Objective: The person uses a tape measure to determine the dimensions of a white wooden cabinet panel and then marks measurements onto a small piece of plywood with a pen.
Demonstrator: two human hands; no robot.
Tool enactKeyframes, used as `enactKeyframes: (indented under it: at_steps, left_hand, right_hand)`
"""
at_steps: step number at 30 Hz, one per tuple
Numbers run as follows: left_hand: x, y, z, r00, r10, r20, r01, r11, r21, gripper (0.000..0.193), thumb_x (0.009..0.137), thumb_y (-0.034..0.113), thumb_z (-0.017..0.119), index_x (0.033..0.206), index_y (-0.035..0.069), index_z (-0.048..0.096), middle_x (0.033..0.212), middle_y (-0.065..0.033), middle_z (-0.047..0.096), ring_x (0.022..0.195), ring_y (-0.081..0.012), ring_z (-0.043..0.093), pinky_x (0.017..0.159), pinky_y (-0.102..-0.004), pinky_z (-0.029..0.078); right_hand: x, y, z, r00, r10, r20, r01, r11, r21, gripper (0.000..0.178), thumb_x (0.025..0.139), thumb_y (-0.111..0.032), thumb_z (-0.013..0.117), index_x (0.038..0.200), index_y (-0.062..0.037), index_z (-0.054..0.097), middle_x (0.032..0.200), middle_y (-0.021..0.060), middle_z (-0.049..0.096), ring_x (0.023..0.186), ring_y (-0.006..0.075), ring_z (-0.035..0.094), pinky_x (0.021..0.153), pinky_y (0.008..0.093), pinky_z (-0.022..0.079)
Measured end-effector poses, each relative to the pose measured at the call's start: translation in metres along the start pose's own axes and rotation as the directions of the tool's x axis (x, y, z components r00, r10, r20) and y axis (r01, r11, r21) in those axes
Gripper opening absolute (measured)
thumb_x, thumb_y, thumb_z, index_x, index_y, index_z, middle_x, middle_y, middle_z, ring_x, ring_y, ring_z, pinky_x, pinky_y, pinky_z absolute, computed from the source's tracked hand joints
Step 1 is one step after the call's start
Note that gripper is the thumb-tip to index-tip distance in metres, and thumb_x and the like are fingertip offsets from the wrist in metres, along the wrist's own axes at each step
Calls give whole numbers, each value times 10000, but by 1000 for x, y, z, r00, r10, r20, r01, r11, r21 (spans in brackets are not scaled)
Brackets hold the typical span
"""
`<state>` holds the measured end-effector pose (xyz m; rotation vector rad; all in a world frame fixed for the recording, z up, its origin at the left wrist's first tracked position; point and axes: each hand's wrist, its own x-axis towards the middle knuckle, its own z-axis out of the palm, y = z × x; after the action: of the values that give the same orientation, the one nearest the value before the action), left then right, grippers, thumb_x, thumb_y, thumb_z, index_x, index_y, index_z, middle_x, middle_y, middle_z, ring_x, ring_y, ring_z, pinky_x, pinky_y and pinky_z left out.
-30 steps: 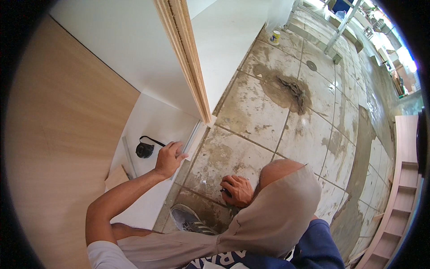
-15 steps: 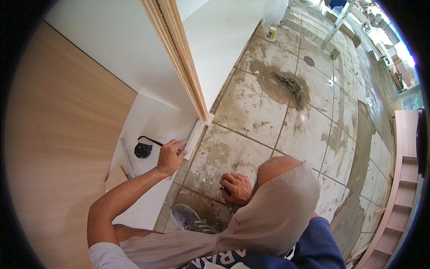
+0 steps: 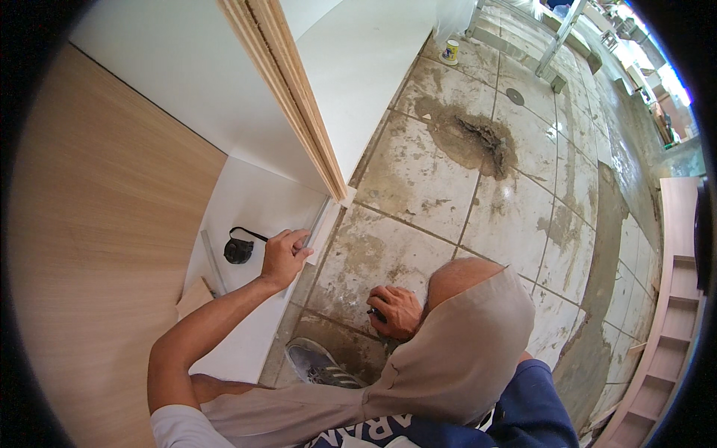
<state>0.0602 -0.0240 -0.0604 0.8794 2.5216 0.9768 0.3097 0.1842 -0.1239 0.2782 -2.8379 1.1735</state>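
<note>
Along the front edge of the smooth white cabinet floor panel point(image 3: 263, 187), just below the upright of pale layered plywood point(image 3: 314, 142), lies a long, thin, straight grey strip, apparently metal point(image 3: 320, 214). The left hand point(image 3: 286, 257) is bent over this strip, with thumb and fingertips closed on it from either side, though the fingers hide part of the contact. Down over the dirty, cracked floor tiles point(image 3: 418, 194), the right hand point(image 3: 396, 312) is curled round a small dark object point(image 3: 379, 315) near the bare knee point(image 3: 464, 276); most of that object is covered by the fingers, so its kind cannot be told. Judging by its slender look, the strip should be light and stiff along its length, yet likely to bend if levered from one end; its smooth face may slip under dusty fingers, and its edges could be sharp. A pinch across the narrow width near mid-length, with the fingertips clear of its ends, would probably keep it steadiest. Behind the left hand, on the panel, rest a compact black rounded case with a strap point(image 3: 238, 252), a second slim grey strip point(image 3: 212, 261) and a flat offcut of light wood point(image 3: 196, 297).
</note>
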Motion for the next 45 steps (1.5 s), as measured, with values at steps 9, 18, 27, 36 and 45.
enactKeyframes:
  at_steps: [9,18,27,36,45]
  left_hand:
    - [3,-1,2,1000,6,7,-6,999,-39,409,779,42,842,1171,29,724,827,-109,655,642,-188,644,626,-327,540]
    - [4,0,0,1000,-9,26,10,999,-38,393,780,50,843,1153,37,722,805,-102,645,649,-197,637,628,-342,533]
    - [7,-1,-3,998,-13,53,14,1000,-23,399,766,61,847,1145,33,726,792,-106,646,670,-208,647,655,-344,534]
    - [7,-3,-2,998,-9,58,11,1000,-28,404,766,73,859,1146,36,726,796,-105,652,681,-209,656,660,-345,534]
    - [10,-4,-3,997,-8,79,10,1000,-27,417,760,74,866,1149,31,720,796,-103,658,678,-200,641,654,-344,528]
  right_hand:
    - [-8,14,9,996,55,63,-59,996,65,295,808,-197,770,1055,-96,642,1109,45,617,978,260,638,799,436,532]
    - [1,-6,-10,1000,26,12,-25,999,-47,293,806,-201,772,1048,-98,642,1110,45,620,961,258,640,801,427,533]
    - [7,-8,-15,1000,-8,-4,8,1000,-20,282,816,-197,761,1049,-99,637,1101,50,621,948,267,638,795,428,536]
    - [6,-7,-14,1000,-19,-10,19,1000,-8,261,837,-180,740,1057,-91,631,1110,62,614,946,280,634,794,436,533]
    - [6,-9,-16,1000,-10,-19,10,1000,-12,274,828,-177,746,1061,-90,632,1110,60,614,964,282,634,805,444,527]
